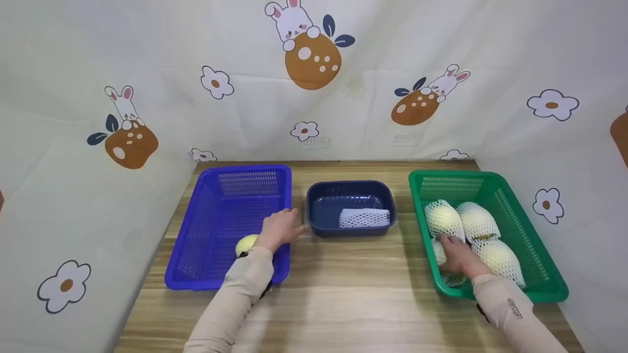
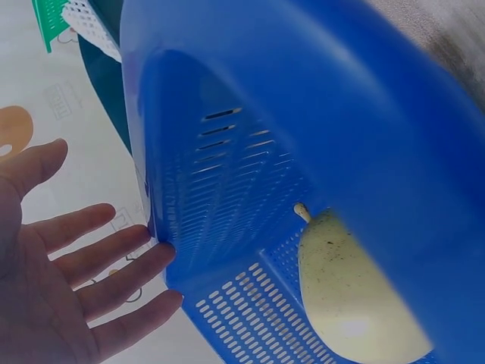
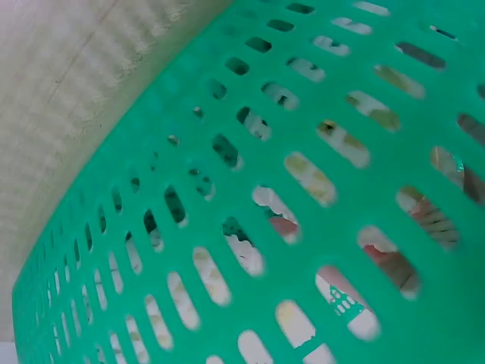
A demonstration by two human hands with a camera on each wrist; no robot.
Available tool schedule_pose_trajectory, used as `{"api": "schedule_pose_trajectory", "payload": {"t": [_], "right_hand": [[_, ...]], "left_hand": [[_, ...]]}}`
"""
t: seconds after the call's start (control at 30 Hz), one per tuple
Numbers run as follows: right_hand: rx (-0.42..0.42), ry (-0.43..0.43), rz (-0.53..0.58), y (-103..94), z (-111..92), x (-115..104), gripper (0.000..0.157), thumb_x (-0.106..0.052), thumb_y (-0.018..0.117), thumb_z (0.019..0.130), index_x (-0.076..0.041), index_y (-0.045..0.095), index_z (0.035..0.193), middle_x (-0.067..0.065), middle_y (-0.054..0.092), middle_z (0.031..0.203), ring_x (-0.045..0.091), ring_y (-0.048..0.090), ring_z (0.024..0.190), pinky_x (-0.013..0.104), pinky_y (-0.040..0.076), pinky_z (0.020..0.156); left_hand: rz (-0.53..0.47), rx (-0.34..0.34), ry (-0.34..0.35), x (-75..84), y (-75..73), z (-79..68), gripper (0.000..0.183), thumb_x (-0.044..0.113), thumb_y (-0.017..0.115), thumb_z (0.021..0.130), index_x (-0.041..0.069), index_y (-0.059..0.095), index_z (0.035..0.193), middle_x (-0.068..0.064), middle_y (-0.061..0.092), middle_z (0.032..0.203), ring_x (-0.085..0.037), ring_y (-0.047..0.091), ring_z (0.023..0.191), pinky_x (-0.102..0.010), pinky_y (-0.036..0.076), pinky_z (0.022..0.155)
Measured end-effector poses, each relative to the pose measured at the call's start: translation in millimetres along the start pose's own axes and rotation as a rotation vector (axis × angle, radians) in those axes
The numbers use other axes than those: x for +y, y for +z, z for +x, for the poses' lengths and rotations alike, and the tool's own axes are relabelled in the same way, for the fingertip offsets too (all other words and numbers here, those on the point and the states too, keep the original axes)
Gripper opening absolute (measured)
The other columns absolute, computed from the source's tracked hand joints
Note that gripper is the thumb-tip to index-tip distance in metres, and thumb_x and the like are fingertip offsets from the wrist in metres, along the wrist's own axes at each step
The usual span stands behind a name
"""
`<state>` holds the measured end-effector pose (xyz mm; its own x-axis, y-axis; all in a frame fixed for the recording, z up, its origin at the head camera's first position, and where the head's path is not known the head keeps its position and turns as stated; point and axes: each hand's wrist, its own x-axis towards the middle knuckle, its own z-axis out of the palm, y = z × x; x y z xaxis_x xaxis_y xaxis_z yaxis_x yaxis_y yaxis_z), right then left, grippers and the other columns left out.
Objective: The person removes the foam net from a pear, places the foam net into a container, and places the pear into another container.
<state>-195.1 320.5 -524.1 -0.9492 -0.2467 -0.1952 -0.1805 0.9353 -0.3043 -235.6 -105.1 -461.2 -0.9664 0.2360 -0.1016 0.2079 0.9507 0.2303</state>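
My left hand (image 1: 282,228) hovers over the right rim of the blue basket (image 1: 184,235), fingers spread and holding nothing. Inside that basket, beside the wrist, lies a bare pale yellow pear (image 2: 356,296), its stem showing in the left wrist view. On the other side, my right hand (image 1: 461,257) reaches into the green basket (image 1: 537,260) and grips the near-left pear (image 1: 439,252), wrapped in white foam net and partly covered by the hand. Several other netted pears (image 1: 498,260) lie around it. In the right wrist view the basket's slotted wall hides most of the hand.
Between the two baskets stands a small navy basket (image 1: 324,206) with an empty white foam net (image 1: 364,218) in it. All three stand on a wood-grain table (image 1: 353,289). A patterned curtain (image 1: 245,117) hangs behind and at both sides.
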Motion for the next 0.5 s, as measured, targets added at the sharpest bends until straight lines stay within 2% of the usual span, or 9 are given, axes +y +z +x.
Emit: {"api": "schedule_pose_trajectory", "payload": {"t": [0.3, 0.5], "right_hand": [[0.063, -0.015, -0.034, 5.4, 0.5, 3.8, 0.065, -0.011, 0.071, 0.064, 0.007, 0.041, 0.119, 0.029, 0.042, 0.108, 0.047, 0.046, 0.092, 0.055, 0.04, 0.072], [0.052, -0.007, -0.009, 6.0, -0.6, 5.8, 0.066, -0.013, 0.071, 0.064, 0.005, 0.041, 0.12, 0.028, 0.042, 0.108, 0.046, 0.046, 0.093, 0.055, 0.04, 0.072]], "left_hand": [[-0.001, 0.011, 0.0, -0.4, 0.9, 0.8, 0.051, 0.041, 0.057, 0.081, 0.005, 0.052, 0.118, -0.016, 0.056, 0.11, -0.036, 0.054, 0.095, -0.051, 0.042, 0.074], [-0.007, 0.001, 0.0, -0.7, 2.6, 0.2, 0.052, 0.041, 0.057, 0.082, 0.005, 0.052, 0.119, -0.016, 0.055, 0.111, -0.036, 0.053, 0.096, -0.05, 0.043, 0.075]]}}
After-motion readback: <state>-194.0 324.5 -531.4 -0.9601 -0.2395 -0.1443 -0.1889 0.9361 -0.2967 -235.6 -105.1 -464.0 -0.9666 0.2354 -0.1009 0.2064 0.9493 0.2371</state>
